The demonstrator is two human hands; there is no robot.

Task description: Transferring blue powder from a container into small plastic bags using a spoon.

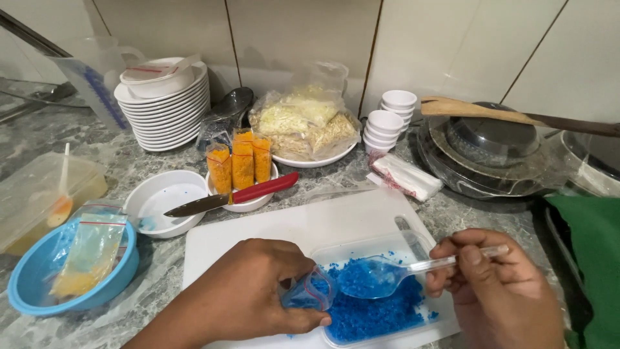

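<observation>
A grey marbled desk against pale wall tiles carries a white cutting board. At lower centre, your left hand pinches open a small clear bag; your right hand grips a clear plastic spoon heaped with blue granules over their shallow tray. Filling is under way; tip the spoon precisely into the soft, narrow mouth.

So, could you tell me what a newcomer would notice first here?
Bright blue granules fill a clear tray on the white cutting board. The right hand holds a clear plastic spoon heaped with them beside a small bag in the left hand. Behind, orange packets stand in a bowl under a red-handled knife.
</observation>
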